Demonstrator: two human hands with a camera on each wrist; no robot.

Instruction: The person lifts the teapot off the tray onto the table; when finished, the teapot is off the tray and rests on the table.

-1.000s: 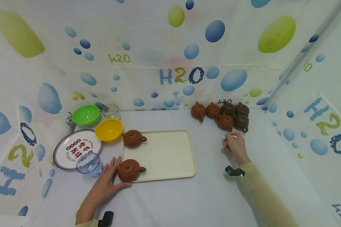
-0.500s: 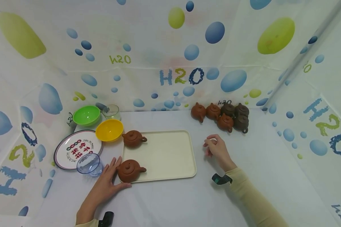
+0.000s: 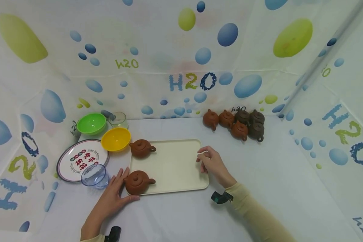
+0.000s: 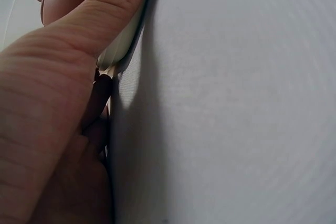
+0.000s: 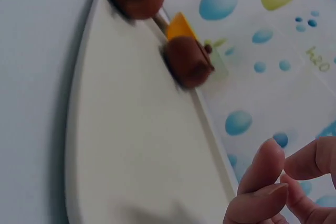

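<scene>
Bracing tray [image 3: 181,183] edge, hands [image 3: 113,198] apart

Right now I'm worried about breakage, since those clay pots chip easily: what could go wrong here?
The near teapot sits at the tray's left rim, against the left hand; a nudge could tip it off. The blue glass cup stands close beside that hand. The right hand hovers over the tray's right edge and might jolt it.

1. Staged recording booth, not a lived-in room: printed bubble-and-"H2O" sheeting [image 3: 192,80] walls in three sides.
2. White-covered counter [image 3: 278,174] carries sorted props: clay teapots [image 3: 234,121], plastic bowls [image 3: 116,138], tray [image 3: 175,164].
</scene>
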